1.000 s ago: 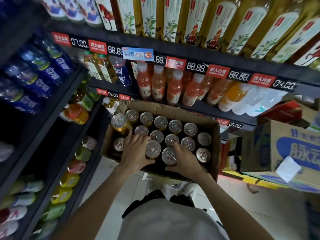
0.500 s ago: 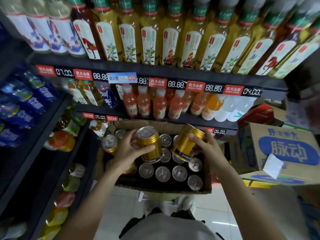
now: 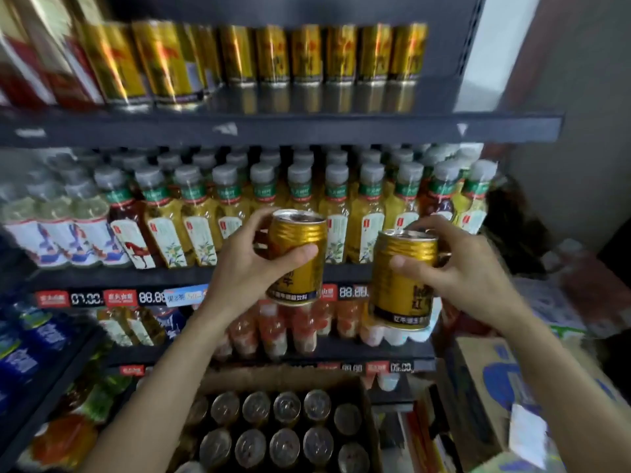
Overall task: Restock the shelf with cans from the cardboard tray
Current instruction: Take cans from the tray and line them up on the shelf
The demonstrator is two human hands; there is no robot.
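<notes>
While each hand grips one gold can | left hand (image 3: 251,268) | right hand (image 3: 457,268) | 2 cans raised

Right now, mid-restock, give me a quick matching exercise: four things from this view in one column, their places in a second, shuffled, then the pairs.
Things:
1. left hand
2. right hand
3. cardboard tray
4. row of gold cans

Places:
A. standing on the top shelf
B. low in view, with cans standing in it
C. gripping the gold can that is higher and further left
D. gripping the gold can that is lower and further right

Pairs: 1-C, 2-D, 3-B, 4-A
</notes>
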